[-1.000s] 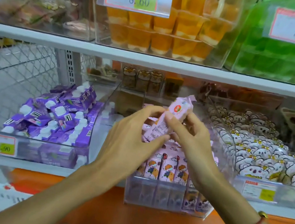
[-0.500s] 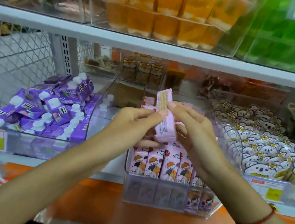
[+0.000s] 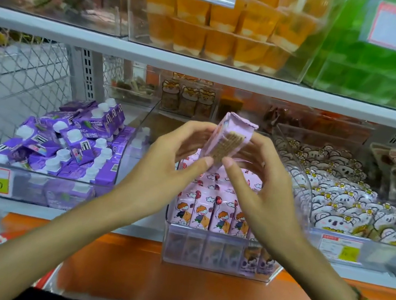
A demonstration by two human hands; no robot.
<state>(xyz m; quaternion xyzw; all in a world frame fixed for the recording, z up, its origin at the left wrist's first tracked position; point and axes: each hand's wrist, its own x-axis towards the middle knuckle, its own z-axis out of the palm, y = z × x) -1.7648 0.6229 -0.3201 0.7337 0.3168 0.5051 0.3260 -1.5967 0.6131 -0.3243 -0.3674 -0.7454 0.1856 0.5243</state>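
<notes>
Head — left hand (image 3: pixel 164 168), right hand (image 3: pixel 267 192) pinch packet (image 3: pixel 228 141)

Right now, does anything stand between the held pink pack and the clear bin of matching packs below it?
Nothing visible does: the left hand and right hand hold the pink pack over the open-topped clear bin.

Packet (image 3: pixel 228 141) held over the middle bin (image 3: pixel 218 254) on the lower shelf (image 3: pixel 365 276).
The packet sits between the left hand (image 3: pixel 163 173) and the right hand (image 3: pixel 264 194), above the rows of packets (image 3: pixel 211 212) standing in that bin. Cartons (image 3: pixel 70 142) fill the bin to its left, bagged snacks (image 3: pixel 342 198) the bin to its right. On the upper shelf (image 3: pixel 203 70), directly above, stands a bin of cups (image 3: pixel 223 34).
</notes>
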